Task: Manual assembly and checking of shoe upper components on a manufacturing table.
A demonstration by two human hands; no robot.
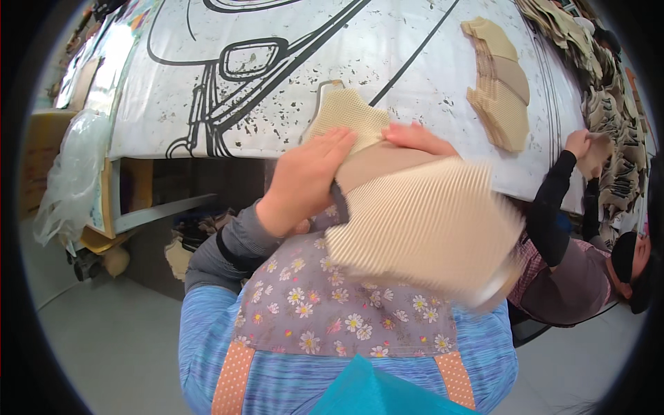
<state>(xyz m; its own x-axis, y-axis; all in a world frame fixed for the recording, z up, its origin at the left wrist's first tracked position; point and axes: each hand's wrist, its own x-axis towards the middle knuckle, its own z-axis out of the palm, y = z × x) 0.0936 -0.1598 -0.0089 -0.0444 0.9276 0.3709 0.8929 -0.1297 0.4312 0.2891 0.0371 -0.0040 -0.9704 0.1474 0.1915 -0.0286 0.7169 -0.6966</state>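
A thick stack of beige mesh fabric pieces [422, 221] is held against my chest at the table edge, its edges blurred. My left hand [304, 181] presses flat on the stack's upper left, fingers together. My right hand [418, 138] shows only as fingers over the top of the stack, gripping it from behind. One tan mesh piece [346, 117] lies on the table just beyond both hands, partly under the stack.
The white table cover [277, 90] carries black line drawings. A fanned row of tan pieces [499, 83] lies at the right. Another person [574, 256] in dark sleeves works at the right edge beside heaped pieces [609, 104]. A plastic bag [69, 173] hangs at left.
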